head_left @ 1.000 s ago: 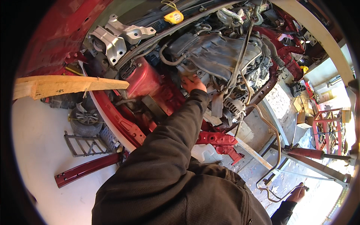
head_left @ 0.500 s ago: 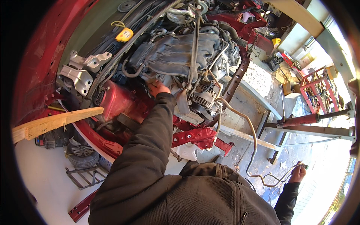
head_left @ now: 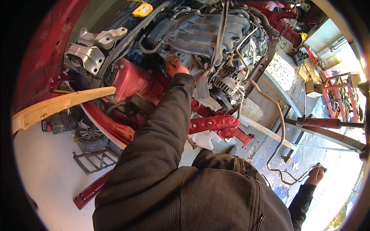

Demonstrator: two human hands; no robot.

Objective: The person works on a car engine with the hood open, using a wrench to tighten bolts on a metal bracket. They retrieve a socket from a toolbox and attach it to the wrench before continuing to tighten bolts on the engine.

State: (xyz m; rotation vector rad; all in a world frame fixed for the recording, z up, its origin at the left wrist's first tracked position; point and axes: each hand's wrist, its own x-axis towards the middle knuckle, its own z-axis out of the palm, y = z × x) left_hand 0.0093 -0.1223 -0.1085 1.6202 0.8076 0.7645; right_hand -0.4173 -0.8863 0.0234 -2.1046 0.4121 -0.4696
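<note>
My left hand (head_left: 177, 67) reaches into the engine bay, fingers curled against a pale metal fitting (head_left: 169, 54) below the dark grey plastic engine cover (head_left: 196, 30); what exactly they grip is partly hidden. A strap (head_left: 220, 32) crosses the engine, and the alternator (head_left: 227, 86) sits right of my left arm. At lower right, my right hand (head_left: 315, 177) is closed on the fitting end of a long, bent metal pipe (head_left: 283, 134), which runs up to the engine. Silver brackets (head_left: 88, 57) lie beside the windscreen cowl.
A wooden plank (head_left: 65, 100) juts from the left over red bodywork (head_left: 108, 119). A yellow tape measure (head_left: 142, 9) rests at the top. A wheel (head_left: 91, 142) and metal frame (head_left: 92, 161) lie below. A red ram (head_left: 322, 123) and red rack (head_left: 337, 96) stand right.
The view has swung, shifting the engine bay first left, then partly back and higher. My left hand stays at the same engine spot, fingers slightly shifted; my right still holds the pipe.
</note>
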